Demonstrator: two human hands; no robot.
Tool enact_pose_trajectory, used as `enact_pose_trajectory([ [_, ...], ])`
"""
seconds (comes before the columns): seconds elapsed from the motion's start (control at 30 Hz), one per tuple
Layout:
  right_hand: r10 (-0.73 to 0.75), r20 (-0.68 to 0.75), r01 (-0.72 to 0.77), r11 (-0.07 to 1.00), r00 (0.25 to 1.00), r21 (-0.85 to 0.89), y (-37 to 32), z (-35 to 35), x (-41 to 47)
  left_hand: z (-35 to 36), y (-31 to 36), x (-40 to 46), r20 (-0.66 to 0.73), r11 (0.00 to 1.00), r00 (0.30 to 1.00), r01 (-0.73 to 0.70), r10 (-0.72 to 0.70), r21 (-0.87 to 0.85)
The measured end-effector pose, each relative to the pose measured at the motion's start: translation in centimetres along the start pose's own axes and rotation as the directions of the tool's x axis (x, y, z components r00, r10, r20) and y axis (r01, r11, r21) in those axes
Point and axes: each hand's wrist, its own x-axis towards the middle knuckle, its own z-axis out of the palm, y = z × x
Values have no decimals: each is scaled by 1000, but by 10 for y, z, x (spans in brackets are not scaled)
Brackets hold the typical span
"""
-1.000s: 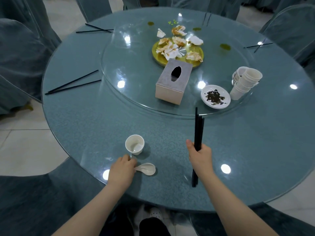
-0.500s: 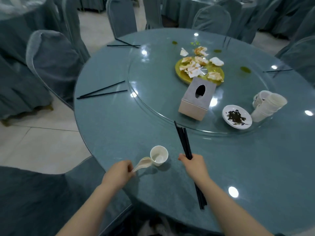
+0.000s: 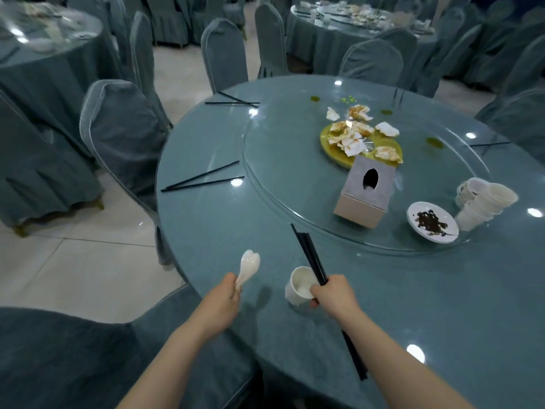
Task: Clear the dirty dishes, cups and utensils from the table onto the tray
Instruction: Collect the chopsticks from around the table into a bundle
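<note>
With our left hand [image 3: 225, 302] gripping the spoon [image 3: 248, 268] and our right hand [image 3: 333, 295] clutching both chopsticks [image 3: 309, 255] and cup [image 3: 298, 286], that crowded grip risks dropping the cup onto the desk [image 3: 413, 290].

On the worktop [image 3: 206, 149], near edge: spoon [image 3: 249, 268] left of cup [image 3: 299, 286]. Farther right (on the turntable [image 3: 280, 172]): tissue box [image 3: 364, 193], then saucer [image 3: 432, 221], then stacked cups [image 3: 483, 202].
</note>
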Motion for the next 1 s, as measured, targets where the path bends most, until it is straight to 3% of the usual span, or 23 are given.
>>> enact_pose_trajectory([
  [0.17, -34, -25, 36, 995, 999, 96, -13, -4, -18, -3, 26, 7, -30, 973, 978, -207, 205, -102],
  [0.33, -39, -43, 49, 964, 998, 261, -17, -19, -38, -6, 62, 12, 30, 903, 906, -418, 423, -101],
  [0.5, -40, -51, 56, 922, 998, 383, -7, -44, -41, 8, 91, 21, 122, 866, 862, -499, 491, 38],
  [0.63, 3, -81, 34, 888, 997, 458, 10, -64, -23, 22, 106, 32, 60, 883, 885, -464, 461, 66],
  [0.7, 18, -161, 40, 934, 987, 355, 26, -76, -9, 28, 111, 39, -32, 905, 905, -422, 423, 48],
  [0.77, -28, -283, 43, 998, 959, 48, 43, -91, 6, 32, 115, 45, -112, 930, 924, -366, 367, 25],
  [0.87, -96, -254, -8, 925, 962, -380, 67, -117, 32, 38, 120, 55, -171, 958, 944, -288, 283, -4],
  [1.0, -89, -195, -23, 859, 977, -512, 88, -145, 80, 41, 125, 68, -201, 982, 964, -184, 174, -36],
])
